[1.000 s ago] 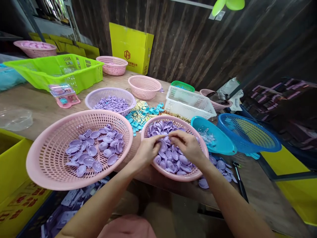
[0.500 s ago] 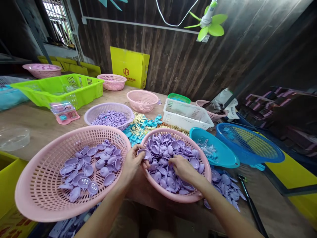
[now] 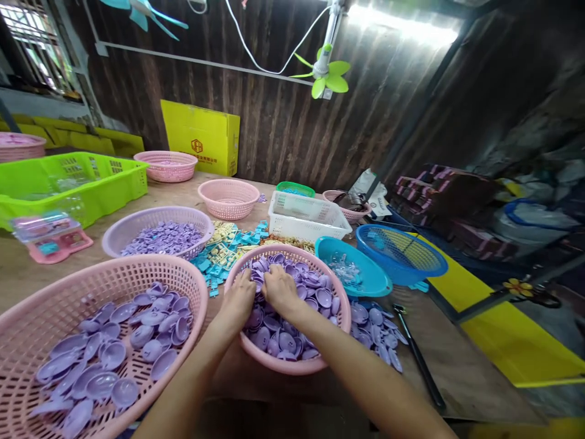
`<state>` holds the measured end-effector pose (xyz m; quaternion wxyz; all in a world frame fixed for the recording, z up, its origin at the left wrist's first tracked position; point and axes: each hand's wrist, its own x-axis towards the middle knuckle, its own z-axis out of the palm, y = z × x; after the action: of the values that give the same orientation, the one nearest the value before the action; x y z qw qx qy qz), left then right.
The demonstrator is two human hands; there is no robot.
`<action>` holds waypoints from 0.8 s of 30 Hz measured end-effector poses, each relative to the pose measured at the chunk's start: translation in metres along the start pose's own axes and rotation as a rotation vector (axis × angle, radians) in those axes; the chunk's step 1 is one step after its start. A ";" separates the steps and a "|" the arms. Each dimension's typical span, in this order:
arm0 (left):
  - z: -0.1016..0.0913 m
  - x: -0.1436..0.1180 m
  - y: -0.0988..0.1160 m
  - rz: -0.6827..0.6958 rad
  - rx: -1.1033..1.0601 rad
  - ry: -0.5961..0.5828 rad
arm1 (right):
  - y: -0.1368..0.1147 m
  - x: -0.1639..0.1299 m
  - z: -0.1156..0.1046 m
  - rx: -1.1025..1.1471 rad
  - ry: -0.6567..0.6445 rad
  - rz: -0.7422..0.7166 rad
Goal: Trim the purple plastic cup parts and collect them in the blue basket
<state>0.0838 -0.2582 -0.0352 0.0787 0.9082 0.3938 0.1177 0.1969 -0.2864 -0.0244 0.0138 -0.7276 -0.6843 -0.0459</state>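
A pink round basket in front of me is heaped with glossy purple oval plastic shells. Over its left part, my left hand is closed, its fingertips at a purple shell between the hands. My right hand is close beside it, fingers curled down into the heap; what they pinch is largely hidden. To the left, a larger pink basket contains more shells, loosely spread and mostly hollow side up.
Behind are a lilac basket of small purple parts, loose blue and cream pieces and a white crate. At right are a turquoise basin, a blue basket, loose shells and a black-handled tool.
My view has turned right, so things sit farther left. My right hand has moved across the heap towards my left hand, and the two are now nearly together.
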 end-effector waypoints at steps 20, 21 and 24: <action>-0.007 -0.018 0.001 -0.371 -1.434 0.381 | 0.031 -0.017 -0.010 0.219 0.314 0.140; -0.008 -0.020 0.003 -0.389 -1.557 0.338 | 0.033 -0.020 -0.012 0.293 0.370 0.148; -0.012 -0.025 0.014 -0.445 -1.872 0.192 | 0.033 -0.031 -0.016 0.583 0.480 0.165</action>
<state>0.0733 -0.2855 -0.0243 0.7587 0.3689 0.3081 0.4398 0.2277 -0.3204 -0.0100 0.3834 -0.7143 -0.5853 -0.0172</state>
